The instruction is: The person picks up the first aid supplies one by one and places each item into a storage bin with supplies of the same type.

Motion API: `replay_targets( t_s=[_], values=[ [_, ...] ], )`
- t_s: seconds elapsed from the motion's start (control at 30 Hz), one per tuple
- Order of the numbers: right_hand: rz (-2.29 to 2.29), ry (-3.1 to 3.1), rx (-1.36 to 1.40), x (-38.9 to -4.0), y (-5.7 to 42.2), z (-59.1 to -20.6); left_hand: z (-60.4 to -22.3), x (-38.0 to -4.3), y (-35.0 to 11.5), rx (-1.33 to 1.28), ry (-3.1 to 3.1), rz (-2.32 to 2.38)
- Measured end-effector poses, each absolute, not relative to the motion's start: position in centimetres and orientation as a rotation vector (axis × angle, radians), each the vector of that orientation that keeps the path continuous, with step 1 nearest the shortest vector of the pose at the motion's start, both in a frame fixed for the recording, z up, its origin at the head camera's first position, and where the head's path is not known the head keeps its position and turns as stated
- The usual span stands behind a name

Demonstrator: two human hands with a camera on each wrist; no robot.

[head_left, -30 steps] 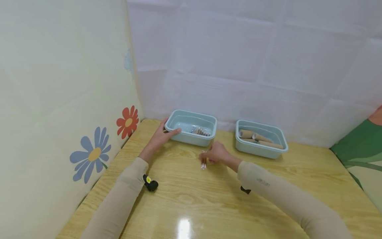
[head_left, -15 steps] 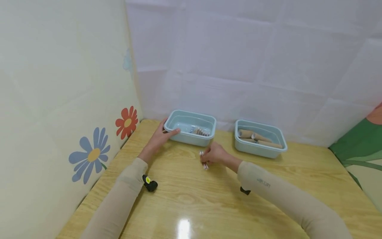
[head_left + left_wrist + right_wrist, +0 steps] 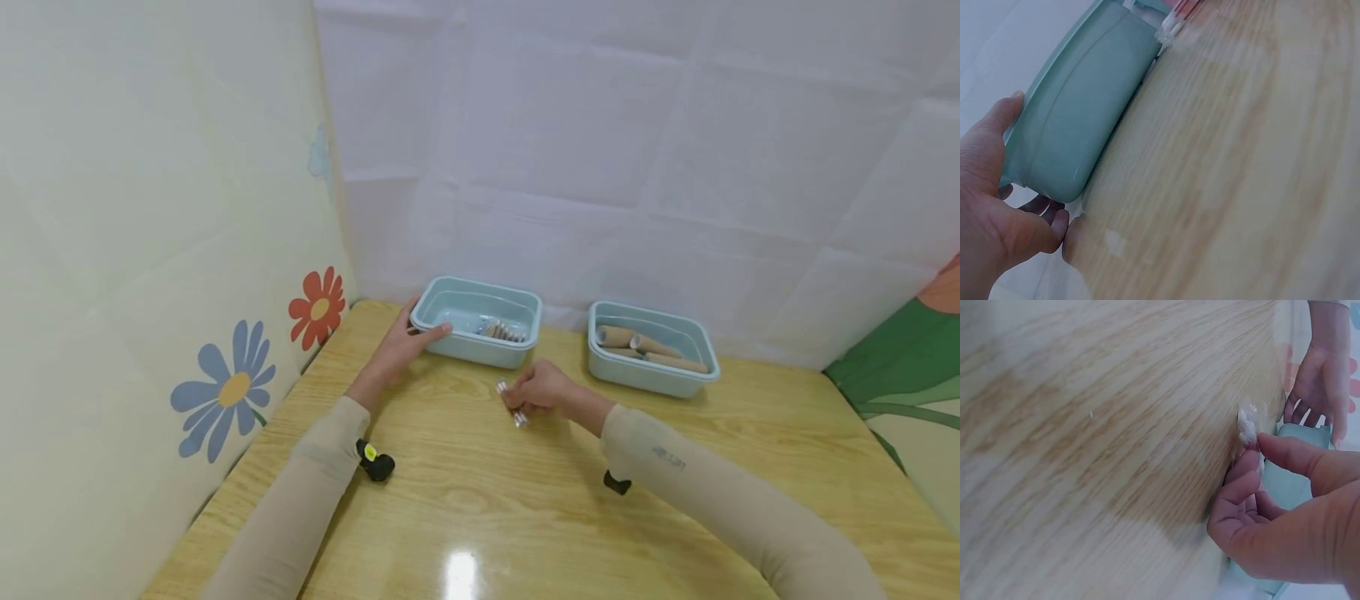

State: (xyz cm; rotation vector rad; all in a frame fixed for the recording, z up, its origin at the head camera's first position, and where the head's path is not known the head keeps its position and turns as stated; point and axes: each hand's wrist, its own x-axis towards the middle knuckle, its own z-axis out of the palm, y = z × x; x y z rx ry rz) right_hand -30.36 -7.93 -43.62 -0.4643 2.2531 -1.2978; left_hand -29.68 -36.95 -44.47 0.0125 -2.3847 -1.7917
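Observation:
My right hand pinches a small bundle of cotton swabs between thumb and fingers, low over the table. White tips in clear wrapping show past the fingertips in the right wrist view, and reddish sticks in the left wrist view. My left hand grips the left end of a light blue plastic bin, thumb on the rim and the other fingers against its outer end. Several wrapped swabs lie side by side in the right part of that bin.
To the right stands a second light blue bin with several brown cardboard tubes. Both bins are at the back of the wood-grain table, near a white sheet. A flower-printed wall borders the left side.
The swab bundle has turned in the right hand, from nearly straight up and down to a slant, its near end now further right. The left hand stays on the bin.

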Motion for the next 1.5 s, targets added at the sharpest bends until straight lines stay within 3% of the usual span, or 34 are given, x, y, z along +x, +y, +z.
replay_targets(
  t_s=[0.3,0.8,1.5],
  values=[
    [-1.318,2.159,-0.440,-30.3,-7.3,-42.7,-44.4,-29.7,-36.9,0.023,-2.364,-1.816],
    [-1.432,2.015,-0.348,-31.1,-6.8,-39.3,-41.1,-27.1,-35.6,0.011,-2.411,-1.833],
    [-1.756,1.797,-0.201,-34.3,-7.2,-35.5,-44.7,-29.9,-37.0,-0.024,-2.364,-1.778]
  ],
)
